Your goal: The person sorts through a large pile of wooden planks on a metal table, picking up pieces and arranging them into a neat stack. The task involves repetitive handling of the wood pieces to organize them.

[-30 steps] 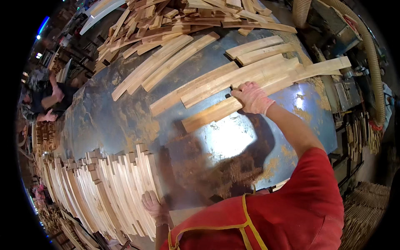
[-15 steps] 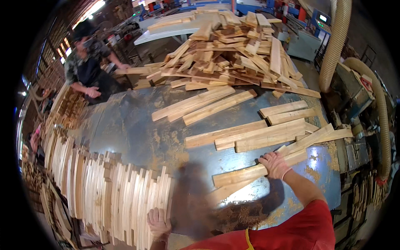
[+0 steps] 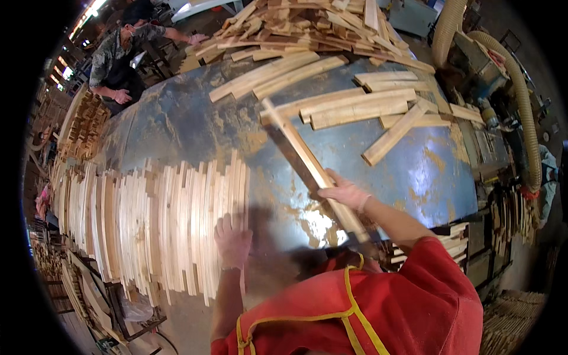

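Observation:
My right hand [image 3: 348, 192], in a pale glove, is closed around a long wooden board [image 3: 307, 155]. That board slants across the metal tabletop, its far end near other boards and its near end by my body. My left hand [image 3: 232, 241], also gloved, rests with fingers stretched out against the right end of a long row of wooden strips [image 3: 171, 219]. The strips stand packed side by side along the left front of the table. Several loose boards [image 3: 361, 111] lie flat beyond my right hand.
A big heap of boards [image 3: 307, 35] covers the far side of the sawdust-strewn metal table [image 3: 189, 118]. At the far left a co-worker [image 3: 121, 65] stands with one arm stretched toward the heap. Ribbed hoses [image 3: 520, 89] and machinery stand to the right.
My right hand has drawn a board from the right-hand group and swung it leftward and lengthwise. The view has tipped nearer to me. My left hand still touches the row's end.

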A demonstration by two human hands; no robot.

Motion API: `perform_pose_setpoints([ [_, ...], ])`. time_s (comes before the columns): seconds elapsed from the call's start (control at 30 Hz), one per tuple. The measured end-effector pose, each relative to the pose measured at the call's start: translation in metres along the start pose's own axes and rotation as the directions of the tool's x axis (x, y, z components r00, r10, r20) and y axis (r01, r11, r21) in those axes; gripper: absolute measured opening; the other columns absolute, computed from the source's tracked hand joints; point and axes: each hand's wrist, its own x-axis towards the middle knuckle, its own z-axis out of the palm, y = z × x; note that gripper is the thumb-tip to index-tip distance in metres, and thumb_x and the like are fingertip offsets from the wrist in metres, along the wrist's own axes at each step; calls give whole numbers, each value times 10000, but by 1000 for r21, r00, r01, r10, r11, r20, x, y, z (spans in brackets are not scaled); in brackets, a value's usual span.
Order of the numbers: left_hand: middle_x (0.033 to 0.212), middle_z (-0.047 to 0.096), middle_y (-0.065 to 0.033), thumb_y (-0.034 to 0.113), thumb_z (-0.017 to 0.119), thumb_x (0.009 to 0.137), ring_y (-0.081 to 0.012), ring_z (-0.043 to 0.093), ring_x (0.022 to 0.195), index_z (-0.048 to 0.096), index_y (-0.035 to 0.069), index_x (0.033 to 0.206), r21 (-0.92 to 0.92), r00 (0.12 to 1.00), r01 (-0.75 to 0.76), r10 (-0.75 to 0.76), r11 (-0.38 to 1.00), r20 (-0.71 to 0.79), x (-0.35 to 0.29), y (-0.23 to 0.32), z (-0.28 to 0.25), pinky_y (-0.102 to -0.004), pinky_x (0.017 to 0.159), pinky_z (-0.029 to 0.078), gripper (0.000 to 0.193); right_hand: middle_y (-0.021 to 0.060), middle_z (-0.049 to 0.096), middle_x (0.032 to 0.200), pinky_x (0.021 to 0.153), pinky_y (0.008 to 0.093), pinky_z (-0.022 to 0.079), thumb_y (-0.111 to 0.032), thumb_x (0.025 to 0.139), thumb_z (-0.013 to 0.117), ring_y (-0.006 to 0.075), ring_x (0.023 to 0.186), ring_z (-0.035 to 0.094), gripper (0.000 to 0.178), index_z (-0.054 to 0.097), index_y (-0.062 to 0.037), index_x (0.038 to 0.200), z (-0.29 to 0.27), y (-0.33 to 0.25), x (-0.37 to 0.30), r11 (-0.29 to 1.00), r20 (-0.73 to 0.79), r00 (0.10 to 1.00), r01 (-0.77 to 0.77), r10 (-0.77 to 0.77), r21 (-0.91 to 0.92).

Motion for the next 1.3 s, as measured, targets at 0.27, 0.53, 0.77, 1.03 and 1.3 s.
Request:
perform_pose_setpoints([
  [0.27, 1526, 506, -126, 532, 727, 911, -345, 441, 1443, 522, 114, 1512, -21, 998, -5, 6, 1000, 55, 48, 39, 1, -548, 1196, 349, 760, 254, 649, 1408, 1156, 478, 447, -517, 961, 611, 383, 1281, 623, 806, 445, 15, 1544, 175, -109, -28, 942, 710, 703, 215, 32, -256],
  [0.53, 1604, 438, -119, 300, 732, 829, -370, 366, 1515, 475, 126, 1563, 157, 999, -51, 53, 986, -4, 33, 29, 24, -570, 1271, 269, 797, 242, 672, 1372, 1118, 500, 484, -264, 929, 658, 451, 1274, 625, 601, 555, -108, 1500, -112, 12, 61, 642, 91, 958, 250, -270, -725],
  [0.77, 1475, 533, -154, 181, 724, 787, -395, 446, 1433, 531, 83, 1491, 108, 999, -34, 34, 994, 3, 48, 49, 15, -574, 1250, 305, 736, 124, 658, 1350, 1205, 500, 356, -354, 890, 728, 345, 1330, 579, 640, 572, -178, 1485, -244, 86, 98, 10, 215, 974, 216, -67, -976],
  [1.03, 1504, 548, -190, 179, 658, 792, -454, 483, 1427, 543, 73, 1506, 69, 990, -42, 51, 997, -135, 39, 32, 32, -624, 1196, 377, 730, 196, 633, 1371, 1171, 499, 419, -274, 731, 873, 402, 1320, 576, 833, 545, -124, 1482, -221, -6, 204, 389, 89, 859, 317, -503, -865],
  [1.3, 1370, 631, -101, 180, 698, 788, -329, 563, 1321, 666, 120, 1346, 73, 986, -23, 35, 997, -164, 41, 36, 9, -520, 1100, 457, 563, 178, 645, 1291, 1065, 434, 506, -196, 766, 849, 343, 1184, 628, 979, 408, -84, 1633, -198, -20, 149, 720, 207, 953, 303, -222, -624],
])
